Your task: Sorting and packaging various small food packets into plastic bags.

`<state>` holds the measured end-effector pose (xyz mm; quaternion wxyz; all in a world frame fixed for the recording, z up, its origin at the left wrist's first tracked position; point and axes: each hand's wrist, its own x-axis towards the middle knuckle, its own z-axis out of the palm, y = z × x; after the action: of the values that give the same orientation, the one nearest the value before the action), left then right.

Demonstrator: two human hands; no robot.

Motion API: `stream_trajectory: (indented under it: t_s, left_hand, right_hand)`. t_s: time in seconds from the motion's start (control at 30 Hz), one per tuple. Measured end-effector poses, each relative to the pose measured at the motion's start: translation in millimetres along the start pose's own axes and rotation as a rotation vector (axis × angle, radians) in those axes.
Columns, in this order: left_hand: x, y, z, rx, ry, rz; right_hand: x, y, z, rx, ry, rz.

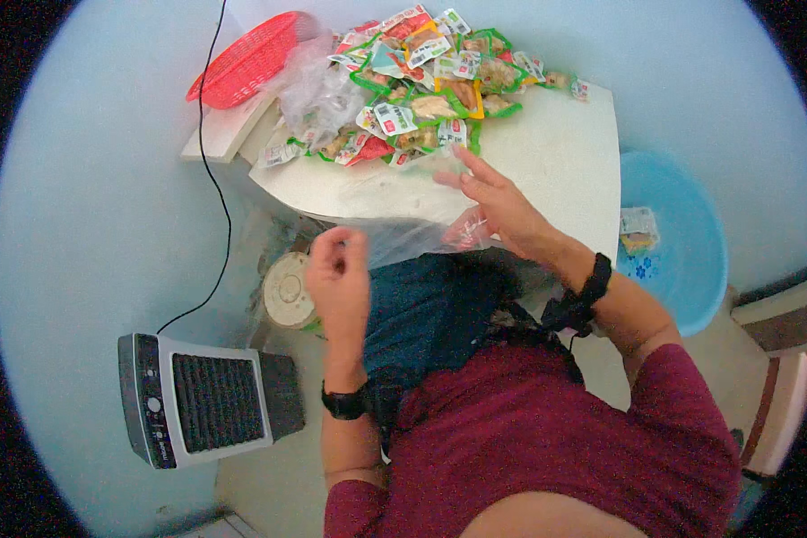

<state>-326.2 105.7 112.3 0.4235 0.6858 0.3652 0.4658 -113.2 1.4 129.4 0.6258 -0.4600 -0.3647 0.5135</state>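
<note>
A clear plastic bag (403, 239) stretches between my hands over my lap, at the near edge of the white table (551, 168). Its left end is pinched in my curled left hand (339, 282), though the fingertips are blurred. My right hand (511, 212) is at the bag's other end. Film covers its lower fingers, while the upper fingers point apart toward the table. Just beyond them lies a heap of sealed food packets (437, 101) with green, red and yellow edges. Crumpled clear plastic bags (319, 87) rest against the heap's left side.
A red plastic basket (255, 64) leans at the back left. To the right stands a blue basin (689, 269) with a packet (639, 228) inside. A round white-topped container (289, 289) and an air cooler (218, 403) are at left. A black cable (218, 181) runs down the wall.
</note>
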Motion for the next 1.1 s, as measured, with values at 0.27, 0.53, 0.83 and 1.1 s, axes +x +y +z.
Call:
stream_trajectory:
  t_s: [0.27, 0.53, 0.83, 1.1]
  left_hand:
    - [-13.6, 54.5, 81.0, 0.291, -0.160, 0.123]
    - [-10.0, 29.5, 89.8, 0.350, -0.221, 0.128]
    - [-9.4, 17.4, 98.2, 0.452, -0.087, 0.327]
    - [-5.4, 18.4, 86.7, 0.466, 0.038, 0.308]
  right_hand:
    - [5.8, 25.5, 9.4, 0.219, -0.057, 0.029]
    - [8.1, 24.7, 15.5, 0.341, -0.078, 0.023]
    - [2.1, 7.7, 22.1, 0.316, 0.008, 0.040]
    - [46.8, -24.9, -35.2, -0.594, 0.206, -0.214]
